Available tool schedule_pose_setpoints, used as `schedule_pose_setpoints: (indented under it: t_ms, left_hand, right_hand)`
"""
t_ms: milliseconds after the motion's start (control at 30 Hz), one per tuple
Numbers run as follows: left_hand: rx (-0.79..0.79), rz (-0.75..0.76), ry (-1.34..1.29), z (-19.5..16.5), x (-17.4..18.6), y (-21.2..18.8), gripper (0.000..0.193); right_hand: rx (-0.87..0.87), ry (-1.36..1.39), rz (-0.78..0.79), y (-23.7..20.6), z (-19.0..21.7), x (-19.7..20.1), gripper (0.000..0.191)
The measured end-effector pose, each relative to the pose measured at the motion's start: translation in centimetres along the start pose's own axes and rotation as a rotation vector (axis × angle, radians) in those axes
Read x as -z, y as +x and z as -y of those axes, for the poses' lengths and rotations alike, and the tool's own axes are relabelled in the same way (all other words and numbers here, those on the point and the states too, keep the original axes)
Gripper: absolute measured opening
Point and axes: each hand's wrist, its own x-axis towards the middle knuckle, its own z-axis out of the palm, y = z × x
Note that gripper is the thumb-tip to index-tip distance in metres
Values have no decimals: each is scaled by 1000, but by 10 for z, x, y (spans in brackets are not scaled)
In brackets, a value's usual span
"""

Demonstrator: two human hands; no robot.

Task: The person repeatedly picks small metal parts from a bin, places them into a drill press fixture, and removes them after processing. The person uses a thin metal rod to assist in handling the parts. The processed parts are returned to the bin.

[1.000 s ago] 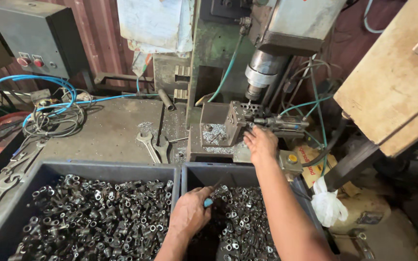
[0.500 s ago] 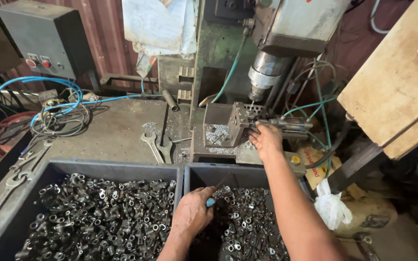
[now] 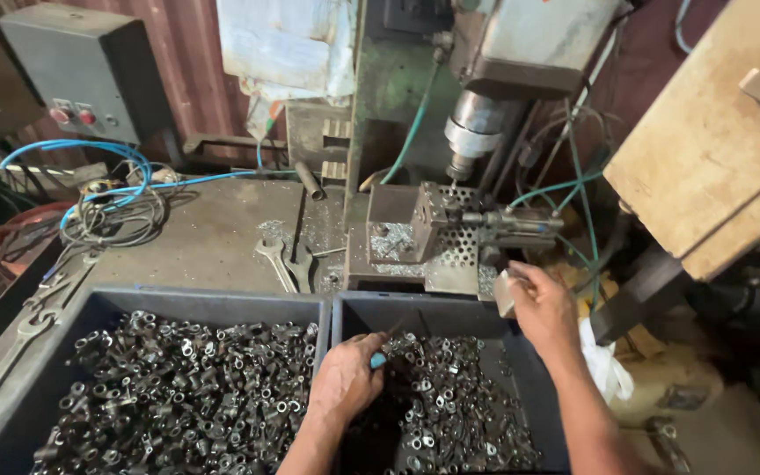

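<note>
Left hand [image 3: 345, 383] in parts bin [image 3: 450, 310]; right hand [image 3: 543, 308] above rim.

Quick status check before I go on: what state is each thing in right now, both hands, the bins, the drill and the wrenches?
Left hand: down in the right bin, closed on a blue-handled tool.
Right hand: raised at the jig, fingers on a small metal piece.
Left bin: filled with metal parts.
Right bin: partly filled.
Drill spindle: raised above the perforated jig.
Wrenches: lying flat on the bench.
</note>
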Motion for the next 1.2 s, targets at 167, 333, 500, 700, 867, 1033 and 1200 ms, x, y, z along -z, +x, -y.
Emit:
schedule_pose_setpoints:
  t_ms: [167, 333, 500, 700, 867, 1033, 1200]
  left_hand:
    - [61, 39, -3, -5, 1, 2, 39]
    - [-5, -6, 31, -1, -1, 2, 38]
    - [-9, 29, 59, -2, -7, 1, 40]
    - [-18, 17, 111, 2, -6, -2, 37]
    - [-79, 10, 119, 2, -7, -3, 36]
    - [-107, -104, 99, 2, -3, -3, 38]
    - [78, -248, 122, 22, 19, -13, 31]
  right_hand:
    - [109, -389, -47, -10, 5, 28, 34]
    - [164, -385, -53, -15, 3, 27, 41]
    - [237, -226, -50, -45, -11, 40, 53]
    - [356, 457, -746, -128, -53, 106, 61]
    - [161, 922, -584, -135, -97, 153, 54]
    - [-146, 376, 247, -166, -86, 96, 57]
    - [-229, 202, 278, -176, -50, 22, 49]
